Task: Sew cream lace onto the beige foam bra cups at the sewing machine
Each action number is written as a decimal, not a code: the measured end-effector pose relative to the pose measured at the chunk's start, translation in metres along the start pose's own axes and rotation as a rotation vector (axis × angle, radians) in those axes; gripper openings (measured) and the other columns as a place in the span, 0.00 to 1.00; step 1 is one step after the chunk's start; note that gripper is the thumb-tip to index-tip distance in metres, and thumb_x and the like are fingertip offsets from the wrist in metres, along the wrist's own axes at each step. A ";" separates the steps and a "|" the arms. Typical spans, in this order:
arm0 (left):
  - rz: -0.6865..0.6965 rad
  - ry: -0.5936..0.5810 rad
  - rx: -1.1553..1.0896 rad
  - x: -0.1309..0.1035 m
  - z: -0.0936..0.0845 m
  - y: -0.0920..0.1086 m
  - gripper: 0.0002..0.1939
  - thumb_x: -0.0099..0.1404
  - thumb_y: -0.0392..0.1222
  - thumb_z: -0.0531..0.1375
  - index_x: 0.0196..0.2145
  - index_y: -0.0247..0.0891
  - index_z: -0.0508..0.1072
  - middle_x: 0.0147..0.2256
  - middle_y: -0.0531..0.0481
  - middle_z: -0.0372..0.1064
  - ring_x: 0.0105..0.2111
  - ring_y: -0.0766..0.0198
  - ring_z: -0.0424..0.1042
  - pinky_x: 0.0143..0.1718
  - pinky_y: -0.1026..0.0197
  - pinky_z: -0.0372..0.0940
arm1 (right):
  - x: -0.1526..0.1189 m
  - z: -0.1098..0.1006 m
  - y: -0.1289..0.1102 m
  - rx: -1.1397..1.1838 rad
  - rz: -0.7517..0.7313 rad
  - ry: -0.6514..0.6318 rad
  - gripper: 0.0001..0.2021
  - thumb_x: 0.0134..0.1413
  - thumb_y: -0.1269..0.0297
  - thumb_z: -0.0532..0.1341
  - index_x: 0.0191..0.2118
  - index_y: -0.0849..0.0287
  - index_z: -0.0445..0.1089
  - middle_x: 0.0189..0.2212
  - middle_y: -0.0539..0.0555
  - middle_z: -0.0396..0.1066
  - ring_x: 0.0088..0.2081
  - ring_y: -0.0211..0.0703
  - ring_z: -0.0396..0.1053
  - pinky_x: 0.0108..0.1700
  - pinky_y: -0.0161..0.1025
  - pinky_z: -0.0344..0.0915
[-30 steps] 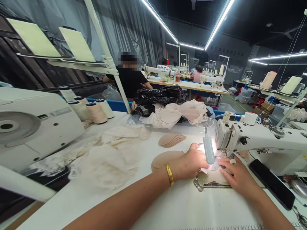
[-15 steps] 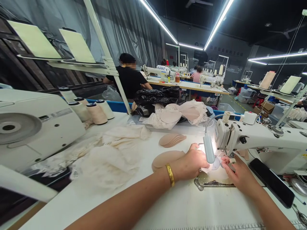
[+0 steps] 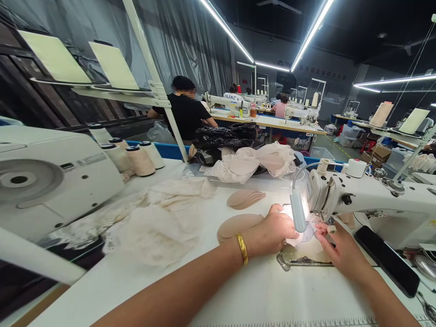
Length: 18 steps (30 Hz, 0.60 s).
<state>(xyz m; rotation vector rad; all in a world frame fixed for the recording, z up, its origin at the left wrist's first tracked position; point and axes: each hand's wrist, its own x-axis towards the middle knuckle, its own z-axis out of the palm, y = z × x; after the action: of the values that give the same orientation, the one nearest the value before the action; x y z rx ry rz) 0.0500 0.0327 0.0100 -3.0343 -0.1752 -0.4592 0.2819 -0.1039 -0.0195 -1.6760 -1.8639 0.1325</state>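
A pale fabric piece (image 3: 293, 239) lies under the head of the white sewing machine (image 3: 371, 193), brightly lit by a small grey lamp (image 3: 298, 211). My left hand (image 3: 274, 231), with a gold bangle at the wrist, is closed on the fabric's left side. On the right, my right hand (image 3: 339, 245) pinches at the fabric's edge close to the needle area; its fingertips are partly hidden by the machine's parts. Beige oval pads (image 3: 238, 225) lie beside my left wrist, and a fanned stack of similar pads (image 3: 245, 199) sits behind them.
Cream lace fabric (image 3: 160, 227) spreads over the left of the table. Thread cones (image 3: 140, 161) and another machine (image 3: 51, 177) stand farther left. A black phone (image 3: 386, 261) lies at the right. Lace cups (image 3: 238, 164) are piled behind. A person in black (image 3: 187, 111) sits beyond.
The whole view has shifted very slightly. Both hands stay in nearly the same place on the fabric.
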 end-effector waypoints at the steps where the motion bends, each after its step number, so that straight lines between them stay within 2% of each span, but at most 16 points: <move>1: -0.005 -0.006 -0.016 0.000 -0.001 0.000 0.14 0.54 0.24 0.60 0.33 0.41 0.72 0.31 0.56 0.74 0.35 0.61 0.69 0.51 0.51 0.48 | 0.000 0.000 0.000 0.004 -0.004 -0.006 0.12 0.73 0.58 0.51 0.50 0.54 0.70 0.49 0.60 0.74 0.53 0.56 0.73 0.52 0.53 0.73; 5: -0.036 -0.018 -0.048 0.001 -0.002 0.002 0.12 0.54 0.24 0.59 0.31 0.39 0.69 0.33 0.55 0.74 0.34 0.61 0.67 0.49 0.50 0.48 | 0.000 0.000 0.001 0.010 -0.005 -0.022 0.12 0.73 0.57 0.50 0.45 0.54 0.69 0.47 0.59 0.74 0.51 0.55 0.73 0.49 0.52 0.73; 10: -0.017 0.027 -0.006 -0.001 0.001 0.007 0.06 0.60 0.29 0.60 0.30 0.39 0.68 0.31 0.53 0.72 0.33 0.58 0.68 0.48 0.47 0.48 | -0.001 0.000 0.001 -0.030 -0.019 -0.085 0.14 0.73 0.58 0.50 0.53 0.53 0.69 0.41 0.58 0.75 0.42 0.53 0.73 0.40 0.47 0.72; 14: 0.010 0.082 0.014 -0.003 0.005 0.015 0.10 0.62 0.30 0.61 0.26 0.37 0.64 0.28 0.55 0.69 0.29 0.62 0.65 0.47 0.48 0.50 | -0.001 -0.002 -0.006 -0.048 -0.084 -0.163 0.11 0.73 0.61 0.50 0.50 0.50 0.70 0.38 0.53 0.76 0.42 0.52 0.72 0.42 0.47 0.69; 18: 0.066 0.092 0.013 -0.008 0.005 0.025 0.14 0.68 0.37 0.61 0.25 0.38 0.66 0.28 0.55 0.70 0.29 0.62 0.64 0.49 0.48 0.52 | 0.000 -0.004 -0.014 0.001 -0.188 -0.269 0.11 0.72 0.67 0.51 0.44 0.51 0.71 0.37 0.52 0.73 0.38 0.47 0.70 0.42 0.45 0.67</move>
<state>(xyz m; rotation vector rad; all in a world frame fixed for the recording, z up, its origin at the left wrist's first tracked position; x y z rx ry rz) 0.0472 0.0072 0.0020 -2.9876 -0.0727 -0.5887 0.2720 -0.1082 -0.0098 -1.5321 -2.2090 0.2934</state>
